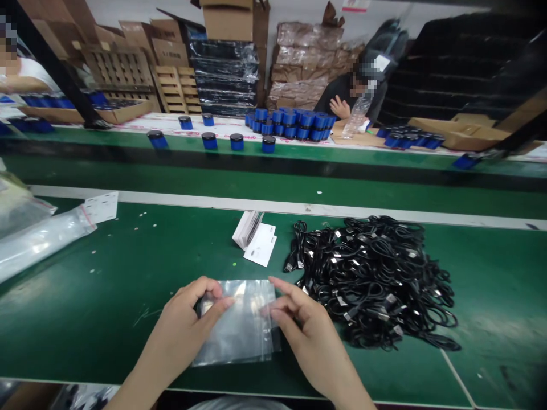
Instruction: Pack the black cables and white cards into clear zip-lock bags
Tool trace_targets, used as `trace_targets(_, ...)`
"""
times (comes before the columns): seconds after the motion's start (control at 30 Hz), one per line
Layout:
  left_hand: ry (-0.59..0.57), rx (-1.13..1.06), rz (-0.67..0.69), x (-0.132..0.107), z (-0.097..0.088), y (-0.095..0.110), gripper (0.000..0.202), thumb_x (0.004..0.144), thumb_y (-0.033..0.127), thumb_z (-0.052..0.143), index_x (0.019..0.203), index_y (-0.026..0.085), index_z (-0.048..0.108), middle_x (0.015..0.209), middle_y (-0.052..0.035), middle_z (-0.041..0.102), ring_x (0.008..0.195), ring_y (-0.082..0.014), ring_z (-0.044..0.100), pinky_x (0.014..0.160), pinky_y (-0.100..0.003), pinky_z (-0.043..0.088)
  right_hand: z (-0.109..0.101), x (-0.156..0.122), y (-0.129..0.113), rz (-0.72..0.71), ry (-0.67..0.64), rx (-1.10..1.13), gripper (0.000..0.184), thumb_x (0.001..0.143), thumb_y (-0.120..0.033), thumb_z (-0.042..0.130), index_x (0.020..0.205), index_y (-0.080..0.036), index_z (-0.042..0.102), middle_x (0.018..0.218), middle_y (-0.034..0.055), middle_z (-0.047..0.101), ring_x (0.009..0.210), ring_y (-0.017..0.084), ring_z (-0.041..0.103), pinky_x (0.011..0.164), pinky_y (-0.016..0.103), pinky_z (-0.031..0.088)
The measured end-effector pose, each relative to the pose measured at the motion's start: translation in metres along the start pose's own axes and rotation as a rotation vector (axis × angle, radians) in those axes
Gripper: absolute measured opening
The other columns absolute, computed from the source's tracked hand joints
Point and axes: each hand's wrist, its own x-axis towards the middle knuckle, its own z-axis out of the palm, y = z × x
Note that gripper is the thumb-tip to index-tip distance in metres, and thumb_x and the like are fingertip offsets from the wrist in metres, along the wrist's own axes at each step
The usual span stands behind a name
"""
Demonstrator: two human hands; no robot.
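Observation:
A small stack of clear plastic bags [237,333] is held just over the green table, low in the middle of the view. My left hand [190,319] grips its left side, thumb on top and the other fingers curled at the edge. At the right edge, my right hand [301,324] has its thumb and fingers around the bags' border, some fingertips behind the clear plastic. Beyond the bags lie folded white leaflets [260,244]. A big heap of black USB cables [371,279] lies close to my right hand.
Large plastic bags [47,239] lie at the left beside a white sheet [102,206]. A pale rail [192,199] crosses behind. Blue jars with black lids [290,122] stand on the far bench, where a person in dark clothing [333,94] sits.

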Motion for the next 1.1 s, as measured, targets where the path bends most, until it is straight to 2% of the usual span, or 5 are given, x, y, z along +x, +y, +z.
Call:
trace_targets(0.23, 0.389, 0.073, 0.232, -0.01, 0.007, -0.009, 0.025, 0.078, 0.044, 0.059, 0.087, 0.022, 0.056, 0.095, -0.0058, 0.062, 0.092, -0.0255, 0.059, 0.076, -0.034, 0.046, 0.012, 0.001, 0.004, 0.07, 0.047, 0.203, 0.028, 0.076, -0.013, 0.058, 0.101, -0.022, 0.052, 0.065, -0.0062, 0.061, 0.063, 0.014, 0.057, 0.064, 0.026, 0.042)
trace_targets(0.47, -0.072, -0.099, 0.298, -0.026, 0.023, 0.003, 0.023, 0.085, 0.043, 0.054, 0.074, 0.023, 0.054, 0.064, 0.0054, 0.064, 0.056, -0.0113, 0.061, 0.053, -0.018, 0.045, 0.026, -0.001, 0.002, 0.086, 0.004, 0.27, 0.033, 0.07, -0.005, 0.057, 0.09, -0.025, 0.041, 0.06, -0.0098, 0.058, 0.058, 0.013, 0.052, 0.057, 0.023, 0.036)
trace_targets(0.9, -0.204, -0.395, 0.076, -0.026, 0.023, 0.011, 0.035, 0.089, 0.043, 0.041, 0.063, 0.021, 0.049, 0.057, 0.0055, 0.048, 0.055, -0.012, 0.05, 0.053, -0.02, 0.038, 0.026, 0.0, -0.001, 0.145, -0.07, 0.289, 0.028, 0.067, -0.017, 0.071, 0.092, -0.02, 0.06, 0.06, -0.007, 0.055, 0.061, 0.013, 0.05, 0.061, 0.025, 0.039)
trace_targets(1.0, -0.183, -0.352, 0.16, -0.027, 0.025, 0.008, 0.031, 0.091, 0.039, 0.04, 0.068, 0.021, 0.052, 0.061, 0.0044, 0.054, 0.058, -0.0123, 0.054, 0.056, -0.019, 0.042, 0.022, -0.001, -0.004, 0.075, -0.102, 0.216, 0.009, 0.078, -0.019, 0.062, 0.087, -0.019, 0.066, 0.066, -0.0026, 0.058, 0.064, 0.014, 0.053, 0.063, 0.025, 0.042)
trace_targets(1.1, -0.075, -0.201, 0.33, -0.03, 0.029, 0.004, 0.024, 0.092, 0.03, 0.041, 0.073, 0.022, 0.053, 0.064, 0.0045, 0.056, 0.056, -0.0107, 0.055, 0.054, -0.019, 0.042, 0.02, -0.004, -0.007, -0.09, -0.081, 0.011, 0.017, 0.085, -0.014, 0.053, 0.084, -0.021, 0.068, 0.077, 0.0004, 0.061, 0.072, 0.015, 0.057, 0.065, 0.024, 0.042)
